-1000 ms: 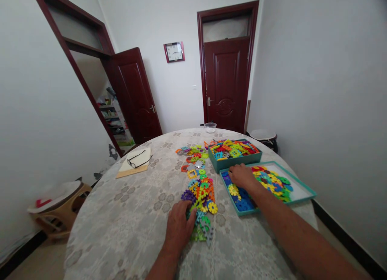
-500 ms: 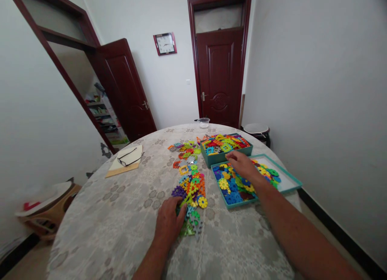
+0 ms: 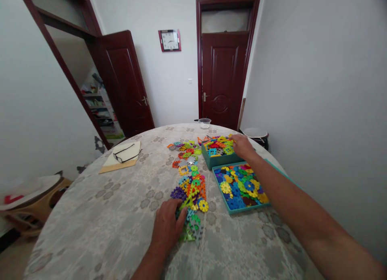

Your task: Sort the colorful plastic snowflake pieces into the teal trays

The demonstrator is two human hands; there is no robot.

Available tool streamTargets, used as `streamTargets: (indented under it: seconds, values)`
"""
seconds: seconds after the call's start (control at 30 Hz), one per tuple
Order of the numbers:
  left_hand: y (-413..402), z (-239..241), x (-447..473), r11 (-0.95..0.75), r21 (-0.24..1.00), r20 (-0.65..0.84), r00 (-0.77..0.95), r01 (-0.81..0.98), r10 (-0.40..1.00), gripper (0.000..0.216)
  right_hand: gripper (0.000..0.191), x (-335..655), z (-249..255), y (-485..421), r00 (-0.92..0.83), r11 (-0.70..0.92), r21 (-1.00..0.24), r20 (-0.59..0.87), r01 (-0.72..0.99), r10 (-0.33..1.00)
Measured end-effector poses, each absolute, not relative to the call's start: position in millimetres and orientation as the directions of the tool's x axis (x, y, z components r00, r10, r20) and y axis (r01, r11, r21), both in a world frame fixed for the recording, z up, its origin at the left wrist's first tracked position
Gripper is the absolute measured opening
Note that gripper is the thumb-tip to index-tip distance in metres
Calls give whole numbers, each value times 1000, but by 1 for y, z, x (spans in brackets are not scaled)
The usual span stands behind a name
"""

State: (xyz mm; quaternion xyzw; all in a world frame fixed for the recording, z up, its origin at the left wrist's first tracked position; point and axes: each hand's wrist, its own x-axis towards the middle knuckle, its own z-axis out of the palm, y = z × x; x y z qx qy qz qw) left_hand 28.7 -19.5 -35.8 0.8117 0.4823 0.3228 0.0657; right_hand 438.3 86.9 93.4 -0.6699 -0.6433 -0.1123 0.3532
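Note:
My left hand (image 3: 167,227) lies on the near end of a long flat build of colourful plastic gear-shaped pieces (image 3: 190,179) that runs up the middle of the round table (image 3: 105,215); its fingers curl over the pieces. My right hand (image 3: 242,146) reaches far out into the deeper teal box (image 3: 215,160) heaped with loose pieces, fingers bent down among them. Whether it holds one is hidden. Under my right forearm lies a shallow teal lid (image 3: 234,210) with more pieces.
Black glasses rest on a tan notebook (image 3: 121,156) at the table's left. A small clear cup (image 3: 204,123) stands at the far edge. A stool (image 3: 28,207) is at the left, a dark bin (image 3: 255,135) at the back right, with two dark red doors behind.
My right hand has gone from the shallow lid forward into the deeper box. The left hand has stayed on the build's near end. The view shifted slightly.

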Motion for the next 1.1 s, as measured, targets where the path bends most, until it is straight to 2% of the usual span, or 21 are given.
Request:
streamTargets:
  seconds: [0.17,0.27,0.37,0.47,0.6,0.67,0.77,0.87,1.0,1.1]
  values:
    - [-23,-32,31,-527,426,433,346,735,832,23,36,399,82,64,93,119,-315,582,942,808]
    - [-26,-31,33,-538,419,432,361,731,826,30,30,345,59,19,-162,316,-324,424,891,891]
    - [-32,-27,34,-534,411,426,363,739,829,48,43,288,25,-23,-315,405,-300,305,864,899]
    - [-44,-19,32,-556,375,353,441,741,825,71,50,248,-9,-43,-283,346,-261,251,901,926]
    - [-60,-8,21,-603,336,242,552,724,798,95,52,223,-34,-41,-262,345,-259,306,902,915]
    - [-62,-5,15,-582,328,228,535,744,813,89,49,216,-37,-34,-307,411,-285,346,866,887]
    - [-53,-3,4,-553,311,251,495,773,832,65,42,211,-36,-16,-373,508,-367,381,779,846]
    - [-38,-7,-4,-511,321,294,429,798,854,49,35,211,-35,3,-331,512,-447,423,734,844]
    - [-28,-18,-11,-478,370,338,364,797,868,40,36,218,-37,12,-219,464,-494,475,735,852]
    - [-28,-28,-16,-495,424,367,355,759,860,43,40,225,-31,5,-189,446,-526,470,725,862]
